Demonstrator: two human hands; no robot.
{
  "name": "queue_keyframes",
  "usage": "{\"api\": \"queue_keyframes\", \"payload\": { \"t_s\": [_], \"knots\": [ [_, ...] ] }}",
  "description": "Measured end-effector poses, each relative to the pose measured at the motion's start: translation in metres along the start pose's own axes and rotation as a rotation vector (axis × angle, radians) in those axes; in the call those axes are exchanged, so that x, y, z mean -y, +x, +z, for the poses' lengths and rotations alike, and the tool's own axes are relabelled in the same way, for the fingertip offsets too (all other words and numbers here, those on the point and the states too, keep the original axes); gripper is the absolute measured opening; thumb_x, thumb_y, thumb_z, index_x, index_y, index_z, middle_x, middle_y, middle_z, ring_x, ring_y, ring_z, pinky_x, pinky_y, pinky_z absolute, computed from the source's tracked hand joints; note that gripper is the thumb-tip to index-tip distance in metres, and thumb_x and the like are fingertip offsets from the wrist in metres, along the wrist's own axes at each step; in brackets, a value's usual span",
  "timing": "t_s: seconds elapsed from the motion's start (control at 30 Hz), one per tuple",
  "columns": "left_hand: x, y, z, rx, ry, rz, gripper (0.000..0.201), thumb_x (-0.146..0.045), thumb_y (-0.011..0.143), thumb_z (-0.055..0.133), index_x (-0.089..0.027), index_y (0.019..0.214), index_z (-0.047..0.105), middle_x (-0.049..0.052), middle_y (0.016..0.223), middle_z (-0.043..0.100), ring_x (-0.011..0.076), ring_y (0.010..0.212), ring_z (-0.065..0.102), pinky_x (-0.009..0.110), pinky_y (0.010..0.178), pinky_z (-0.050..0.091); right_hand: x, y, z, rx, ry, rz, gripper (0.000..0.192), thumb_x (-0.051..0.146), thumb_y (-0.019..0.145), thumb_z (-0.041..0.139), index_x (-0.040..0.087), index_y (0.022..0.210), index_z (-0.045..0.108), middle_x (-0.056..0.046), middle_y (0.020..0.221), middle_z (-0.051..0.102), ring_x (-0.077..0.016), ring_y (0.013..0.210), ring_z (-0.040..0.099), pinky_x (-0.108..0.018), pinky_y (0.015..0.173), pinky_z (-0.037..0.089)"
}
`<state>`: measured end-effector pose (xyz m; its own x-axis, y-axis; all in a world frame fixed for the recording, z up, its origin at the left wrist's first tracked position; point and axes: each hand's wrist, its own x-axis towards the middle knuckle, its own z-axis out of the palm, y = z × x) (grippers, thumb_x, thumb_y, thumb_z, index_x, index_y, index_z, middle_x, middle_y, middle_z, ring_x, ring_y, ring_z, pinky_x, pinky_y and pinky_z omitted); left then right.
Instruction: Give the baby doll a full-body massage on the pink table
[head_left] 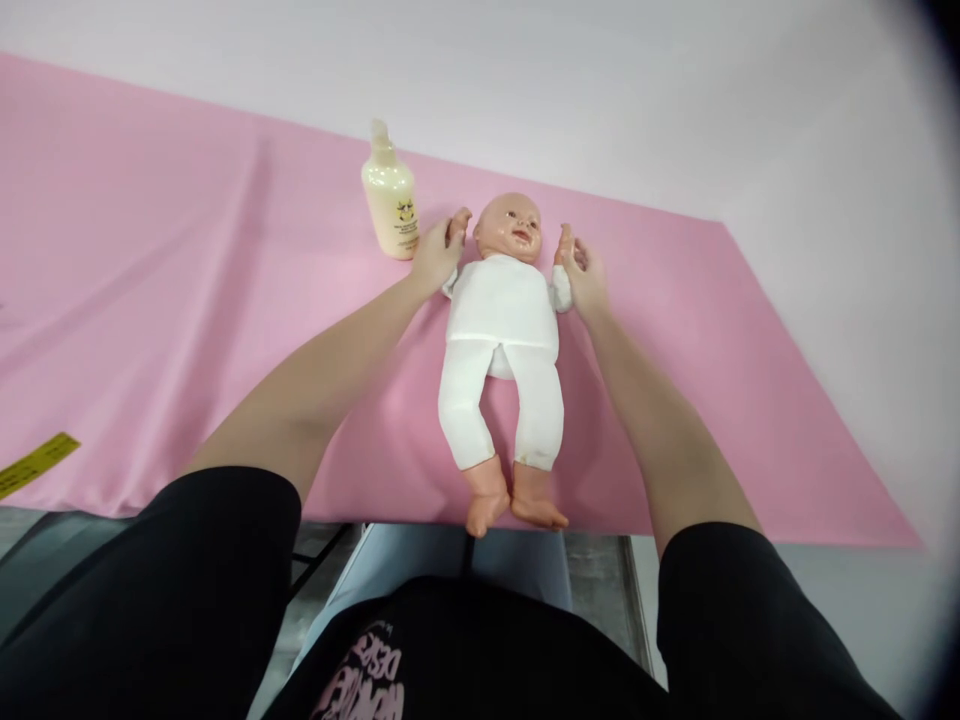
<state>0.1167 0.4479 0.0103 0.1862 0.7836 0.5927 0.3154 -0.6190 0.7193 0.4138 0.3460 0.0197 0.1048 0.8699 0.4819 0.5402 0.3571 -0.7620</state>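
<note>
A baby doll (pixel 504 310) with a white cloth body lies on its back, its head at the far side and its feet at the table's near edge. My left hand (pixel 437 256) is closed around the doll's hand and forearm on the left. On the other side, my right hand (pixel 587 276) grips the doll's other forearm just below its hand. Both doll arms are bent up beside the head. Close behind my left hand stands a cream-coloured pump bottle (pixel 390 195) with a small picture and dark print on its front.
A pink cloth (pixel 675 330) covers the table, with folds on the left side. A yellow strip with dark print (pixel 37 465) lies at the near left edge. White wall (pixel 600 90) rises behind the table and at the right.
</note>
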Motion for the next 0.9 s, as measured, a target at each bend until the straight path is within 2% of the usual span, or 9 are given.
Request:
{"api": "queue_keyframes", "payload": {
  "t_s": [0.1,0.2,0.3,0.43,0.53,0.6,0.67,0.83,0.9],
  "knots": [
    [-0.020,-0.012,-0.012,0.009,-0.036,0.067,0.045,-0.059,0.101,0.056,-0.020,0.122,0.061,0.011,0.119,0.069,0.0292,0.125,0.064,0.049,0.113,0.045,0.030,-0.021,-0.010,-0.003,-0.011,-0.029,0.065,0.061,0.101,0.051,0.023,0.154,0.046,-0.010,0.145,0.059,-0.0281,0.140,0.058,-0.053,0.118,0.047],
    [-0.049,-0.032,-0.028,0.044,-0.038,0.126,0.048,-0.057,0.102,0.053,-0.020,0.133,0.056,0.011,0.128,0.065,0.0293,0.131,0.061,0.050,0.113,0.045,0.063,-0.048,-0.022,0.019,-0.076,-0.082,0.067,0.045,0.095,0.065,0.021,0.153,0.043,-0.011,0.150,0.057,-0.0252,0.138,0.058,-0.049,0.122,0.045],
    [-0.079,-0.061,-0.044,0.118,-0.004,0.218,0.043,-0.050,0.102,0.054,-0.022,0.135,0.056,0.010,0.130,0.065,0.0296,0.130,0.061,0.051,0.113,0.045,0.089,-0.077,-0.032,0.080,-0.197,-0.150,0.062,0.033,0.093,0.066,0.017,0.149,0.045,-0.013,0.149,0.059,-0.0252,0.137,0.058,-0.048,0.123,0.043],
    [-0.100,-0.098,-0.059,0.333,0.109,0.419,0.035,-0.035,0.097,0.056,-0.018,0.128,0.062,0.013,0.127,0.070,0.0323,0.126,0.063,0.054,0.113,0.046,0.100,-0.113,-0.033,0.222,-0.377,-0.262,0.047,0.027,0.094,0.059,0.017,0.140,0.056,-0.014,0.143,0.064,-0.0310,0.138,0.057,-0.057,0.123,0.040],
    [-0.102,-0.113,-0.063,0.378,0.154,0.422,0.033,-0.030,0.094,0.056,-0.019,0.124,0.064,0.015,0.135,0.068,0.0329,0.134,0.059,0.055,0.118,0.042,0.097,-0.127,-0.027,0.247,-0.370,-0.295,0.042,0.025,0.093,0.058,0.018,0.134,0.062,-0.014,0.143,0.065,-0.0330,0.142,0.054,-0.059,0.124,0.040],
    [-0.100,-0.115,-0.063,0.331,0.125,0.345,0.033,-0.033,0.094,0.058,-0.021,0.124,0.064,0.014,0.134,0.068,0.0315,0.132,0.060,0.053,0.118,0.042,0.093,-0.127,-0.025,0.177,-0.311,-0.270,0.045,0.026,0.091,0.059,0.018,0.136,0.060,-0.014,0.140,0.066,-0.0320,0.140,0.057,-0.058,0.123,0.041],
    [-0.096,-0.112,-0.063,0.236,0.038,0.251,0.033,-0.036,0.094,0.061,-0.022,0.124,0.062,0.013,0.129,0.070,0.0299,0.127,0.062,0.050,0.117,0.043,0.087,-0.121,-0.028,0.047,-0.236,-0.205,0.053,0.027,0.090,0.061,0.016,0.141,0.054,-0.014,0.141,0.064,-0.0293,0.138,0.058,-0.056,0.124,0.041],
    [-0.069,-0.092,-0.069,-0.206,-0.323,-0.124,0.033,-0.037,0.093,0.071,-0.028,0.121,0.056,0.009,0.128,0.066,0.0254,0.125,0.061,0.044,0.111,0.046,0.064,-0.105,-0.050,-0.341,-0.002,0.159,0.070,0.025,0.091,0.061,0.019,0.154,0.032,-0.019,0.165,0.035,-0.0221,0.152,0.042,-0.049,0.124,0.040],
    [-0.056,-0.085,-0.075,-0.356,-0.447,-0.304,0.028,-0.032,0.091,0.075,-0.027,0.111,0.055,0.007,0.119,0.065,0.0241,0.124,0.062,0.041,0.108,0.048,0.053,-0.104,-0.059,-0.430,0.076,0.283,0.071,0.024,0.090,0.061,0.023,0.154,0.031,-0.017,0.164,0.035,-0.0224,0.151,0.044,-0.050,0.122,0.043]
  ]
}}
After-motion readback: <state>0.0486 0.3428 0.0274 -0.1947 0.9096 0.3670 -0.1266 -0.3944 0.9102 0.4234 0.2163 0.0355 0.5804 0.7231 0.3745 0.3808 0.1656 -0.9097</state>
